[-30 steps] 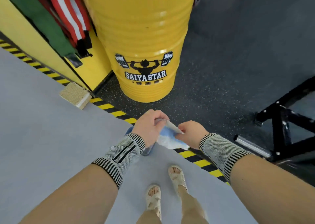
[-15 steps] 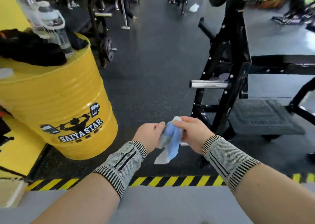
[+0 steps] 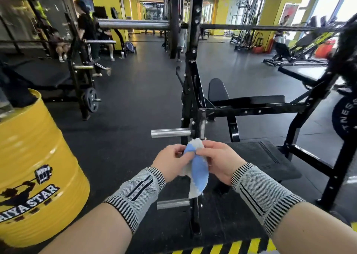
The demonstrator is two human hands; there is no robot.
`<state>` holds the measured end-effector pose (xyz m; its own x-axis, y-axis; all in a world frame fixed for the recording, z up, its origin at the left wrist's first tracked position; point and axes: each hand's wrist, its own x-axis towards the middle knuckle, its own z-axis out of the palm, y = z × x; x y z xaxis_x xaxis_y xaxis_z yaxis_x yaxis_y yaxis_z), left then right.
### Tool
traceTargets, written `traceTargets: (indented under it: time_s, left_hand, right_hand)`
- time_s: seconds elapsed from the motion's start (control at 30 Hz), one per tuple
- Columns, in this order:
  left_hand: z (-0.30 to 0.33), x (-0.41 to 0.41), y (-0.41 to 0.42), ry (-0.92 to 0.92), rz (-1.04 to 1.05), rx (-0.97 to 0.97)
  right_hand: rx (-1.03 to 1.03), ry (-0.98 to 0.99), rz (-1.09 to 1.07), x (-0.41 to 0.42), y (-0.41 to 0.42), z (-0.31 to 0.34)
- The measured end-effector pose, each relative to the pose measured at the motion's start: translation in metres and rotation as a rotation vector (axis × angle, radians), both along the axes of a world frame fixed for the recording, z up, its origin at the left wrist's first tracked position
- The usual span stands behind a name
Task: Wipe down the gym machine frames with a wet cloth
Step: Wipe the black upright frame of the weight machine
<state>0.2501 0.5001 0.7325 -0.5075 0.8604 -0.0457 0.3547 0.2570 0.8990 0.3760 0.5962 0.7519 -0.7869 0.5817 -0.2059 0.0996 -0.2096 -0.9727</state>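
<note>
The view has been raised since a second ago: the floor and feet are gone, and a black bench-press frame is now faced directly ahead. The yellow drum, then dead centre, is now at the near left. Judged from this, the approach is done and the first frame has been picked out; no wiping has begun.

The blue and white cloth is held between both hands at near centre, bunched, its lower end hanging free. It is pinched by the left hand, fingers curled onto its left edge. The right hand is curled round its upper right part, thumb across the top. Compared with half a second ago the grip is much the same, and the cloth is held higher against the frame. Whether it is wet cannot be told.

Edges: a steel plate peg juts left from the upright just beyond the cloth, and a second peg sits lower, nearer. Both would be met by a hand swept down the post. The bench pad and a ribbed footplate lie to the right.

Open room: dark rubber floor between drum and upright is free for stepping. The hazard-striped floor edge is at the near bottom. Other people are well apart, far left.
</note>
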Motion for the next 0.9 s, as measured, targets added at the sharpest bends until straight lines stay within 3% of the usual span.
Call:
traceTargets:
  time_s: [0.1,0.2,0.4,0.6,0.7,0.9]
  left_hand:
    - [0.012,0.018,0.042,0.05,0.045,0.011]
    - [0.026,0.024,0.079,0.011,-0.049,-0.002]
    - [0.054,-0.001,0.153,-0.224,-0.078,0.07]
    - [0.077,-0.069,0.245,-0.213,-0.046,0.126]
    - [0.101,-0.106,0.29,-0.158,-0.022,0.193]
    - [0.147,-0.15,0.349,0.04,-0.104,0.191]
  right_hand:
    - [0.11,-0.047,-0.024,0.017,0.051,0.014]
    - [0.082,-0.052,0.015,0.019,0.093,0.029]
    - [0.199,-0.042,0.171,-0.008,0.171,0.056]
    - [0.882,-0.128,-0.037,-0.083,0.254,0.084]
    - [1.079,-0.097,-0.108,-0.118,0.289,0.108]
    - [0.938,-0.063,0.168,-0.155,0.346,0.163]
